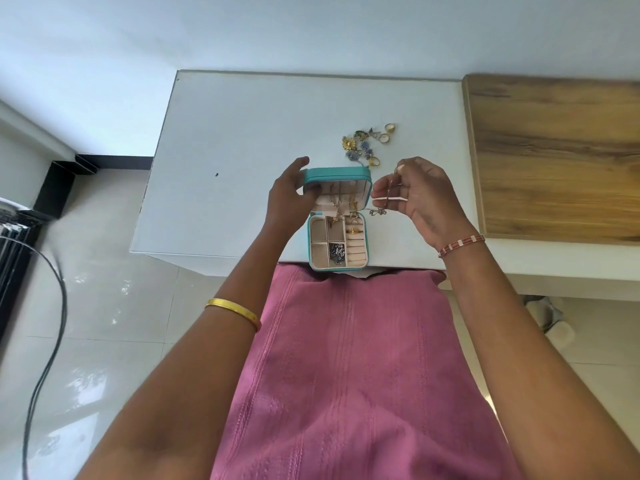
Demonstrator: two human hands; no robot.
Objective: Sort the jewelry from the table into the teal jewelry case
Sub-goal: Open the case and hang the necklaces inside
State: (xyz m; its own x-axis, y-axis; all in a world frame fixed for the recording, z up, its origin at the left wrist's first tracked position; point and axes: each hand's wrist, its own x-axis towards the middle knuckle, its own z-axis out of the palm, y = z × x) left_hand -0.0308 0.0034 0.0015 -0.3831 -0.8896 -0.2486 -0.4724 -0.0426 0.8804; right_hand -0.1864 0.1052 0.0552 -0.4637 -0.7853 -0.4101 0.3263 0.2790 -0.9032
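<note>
Here, left hand [289,195] holding teal case [337,216]

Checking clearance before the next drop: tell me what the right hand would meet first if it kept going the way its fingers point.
The right hand, pinching a small piece of jewelry, points left toward the teal jewelry case. It would probably meet the raised lid's right edge first, though depth is hard to judge from this view.

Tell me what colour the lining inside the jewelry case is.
Pale pink-beige lining inside the teal jewelry case, seen best in the head view.
</note>
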